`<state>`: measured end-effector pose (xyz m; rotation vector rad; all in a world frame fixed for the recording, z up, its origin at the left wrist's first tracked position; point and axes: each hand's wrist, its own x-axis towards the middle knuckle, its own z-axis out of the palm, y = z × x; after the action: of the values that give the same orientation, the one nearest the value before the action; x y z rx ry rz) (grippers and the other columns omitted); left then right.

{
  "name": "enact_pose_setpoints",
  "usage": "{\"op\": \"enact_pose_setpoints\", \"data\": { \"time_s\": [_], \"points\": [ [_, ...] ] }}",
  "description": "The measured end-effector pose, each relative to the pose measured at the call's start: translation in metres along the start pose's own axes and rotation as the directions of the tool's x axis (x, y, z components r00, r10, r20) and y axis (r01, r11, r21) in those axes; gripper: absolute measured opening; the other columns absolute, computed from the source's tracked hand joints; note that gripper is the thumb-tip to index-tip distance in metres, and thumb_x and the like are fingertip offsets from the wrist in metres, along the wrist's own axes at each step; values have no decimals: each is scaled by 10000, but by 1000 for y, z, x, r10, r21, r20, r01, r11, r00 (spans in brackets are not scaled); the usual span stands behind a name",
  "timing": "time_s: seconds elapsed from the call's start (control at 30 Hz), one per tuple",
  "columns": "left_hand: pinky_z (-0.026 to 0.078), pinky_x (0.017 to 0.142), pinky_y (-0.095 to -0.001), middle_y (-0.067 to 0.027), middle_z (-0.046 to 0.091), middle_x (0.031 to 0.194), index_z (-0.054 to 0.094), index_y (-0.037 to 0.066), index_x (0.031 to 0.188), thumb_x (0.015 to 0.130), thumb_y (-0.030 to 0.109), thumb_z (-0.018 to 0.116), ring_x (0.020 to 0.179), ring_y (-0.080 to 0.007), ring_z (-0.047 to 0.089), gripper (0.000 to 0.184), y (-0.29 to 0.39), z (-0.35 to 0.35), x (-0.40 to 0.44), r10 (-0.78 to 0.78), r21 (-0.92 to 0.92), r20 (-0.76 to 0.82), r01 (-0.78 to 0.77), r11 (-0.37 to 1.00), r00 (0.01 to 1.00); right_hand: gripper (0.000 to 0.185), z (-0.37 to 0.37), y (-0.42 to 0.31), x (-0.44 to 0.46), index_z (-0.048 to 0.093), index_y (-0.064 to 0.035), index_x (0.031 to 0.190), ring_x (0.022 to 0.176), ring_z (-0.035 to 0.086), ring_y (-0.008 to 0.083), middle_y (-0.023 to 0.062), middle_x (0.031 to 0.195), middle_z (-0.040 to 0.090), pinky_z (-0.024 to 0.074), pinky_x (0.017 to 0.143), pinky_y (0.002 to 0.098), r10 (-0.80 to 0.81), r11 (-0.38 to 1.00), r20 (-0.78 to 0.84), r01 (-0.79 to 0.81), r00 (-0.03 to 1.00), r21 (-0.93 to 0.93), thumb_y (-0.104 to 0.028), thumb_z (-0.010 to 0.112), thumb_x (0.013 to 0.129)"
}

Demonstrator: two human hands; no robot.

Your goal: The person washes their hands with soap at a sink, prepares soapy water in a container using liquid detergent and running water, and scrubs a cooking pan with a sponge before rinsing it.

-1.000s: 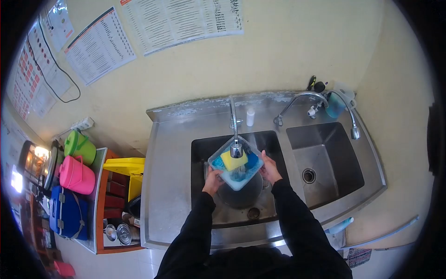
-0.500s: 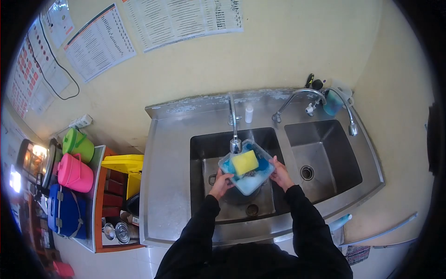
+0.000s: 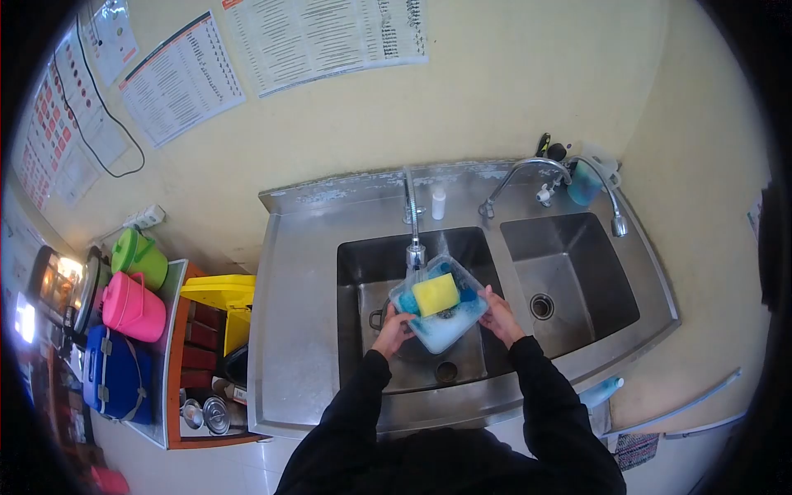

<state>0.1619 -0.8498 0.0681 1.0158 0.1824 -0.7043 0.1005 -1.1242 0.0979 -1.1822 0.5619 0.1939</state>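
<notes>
Between my two hands is a clear plastic container (image 3: 455, 335), held over the left sink basin (image 3: 355, 268). Inside it lie a yellow sponge (image 3: 436, 294), something blue and whitish suds. My left hand (image 3: 393, 332) grips the container's left side, with the thumb on the rim. On the opposite side, my right hand (image 3: 500, 317) has its fingers wrapped at the edge. The spout of a chrome faucet (image 3: 416, 252) hangs right at the container's back corner. Part of a dark pan-like item shows beneath, mostly hidden.
The right basin (image 3: 569, 264) has a drain at its left. A white bottle (image 3: 439, 203) stands behind the left basin. A curved faucet (image 3: 528, 165) and a jug with blue-green liquid (image 3: 584, 183) are at the back right. Left stands a shelf with a pink bucket (image 3: 134, 308).
The container has tilted slightly and shifted a little downward in view, with whitish suds spread at its near side. Both hands keep hold of it.
</notes>
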Motion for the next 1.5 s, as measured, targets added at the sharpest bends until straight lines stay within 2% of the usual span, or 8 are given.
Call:
{"op": "enact_pose_setpoints", "data": {
  "time_s": [0.1,0.3,0.5,0.6,0.9,1.2,1.3,1.5],
  "points": [
    [367,914,-528,-53,430,1289,238,266,1351,775,70,583,1161,-263,464,700,4,-5,-4,4,9,-13,-4,1000,1000,512,3,6,3,560,-167,1149,916,514,130,-1,1015,584,388,804,298,-12,1000,22,12,1000,13,-594,512,870],
    [369,901,-526,-30,439,1285,249,277,1348,772,75,583,1150,-255,472,696,8,-22,-18,35,7,-25,-35,999,999,486,18,15,6,566,-168,1145,869,528,119,-10,966,597,395,772,278,13,1000,34,-13,999,3,-567,539,870],
    [452,825,-526,-45,461,1253,292,261,1332,759,28,566,1112,-276,513,676,4,-45,-28,62,30,-56,-60,998,997,445,31,29,5,580,-187,1152,830,533,94,-34,932,603,399,744,265,10,1000,81,-10,997,-4,-542,526,889],
    [401,868,-513,-45,450,1279,241,267,1373,777,63,556,1123,-272,491,704,4,-51,-39,63,60,-37,-61,996,997,443,38,32,1,585,-189,1156,821,538,87,-44,934,606,400,732,260,8,1000,101,-6,995,-19,-538,528,889],
    [414,858,-509,-43,460,1276,281,252,1351,770,48,579,1131,-269,489,684,-3,-59,-57,80,27,-64,-78,997,995,366,48,28,-18,573,-188,1172,836,549,76,-46,966,610,428,758,258,28,999,127,-23,992,-36,-452,526,923],
    [389,916,-547,-49,448,1294,279,241,1355,787,32,576,1196,-270,442,674,-3,-47,-68,110,-41,-27,-111,993,994,355,41,36,-23,573,-185,1159,809,554,83,-39,964,613,425,765,269,11,1000,126,-13,992,16,-449,517,929],
    [381,927,-553,-44,443,1301,275,238,1360,789,28,574,1199,-272,441,678,-11,-53,-60,103,-54,-4,-103,993,995,371,34,41,-18,572,-212,1162,850,537,68,-70,967,603,402,789,253,26,999,136,-30,990,29,-475,556,901],
    [362,925,-564,-30,436,1307,277,249,1366,783,25,576,1207,-256,432,692,-8,-46,-57,64,-39,-28,-65,997,998,326,29,41,-16,597,-209,1107,806,531,61,-59,922,608,411,751,245,3,998,128,-10,992,56,-464,546,911]
  ]
}}
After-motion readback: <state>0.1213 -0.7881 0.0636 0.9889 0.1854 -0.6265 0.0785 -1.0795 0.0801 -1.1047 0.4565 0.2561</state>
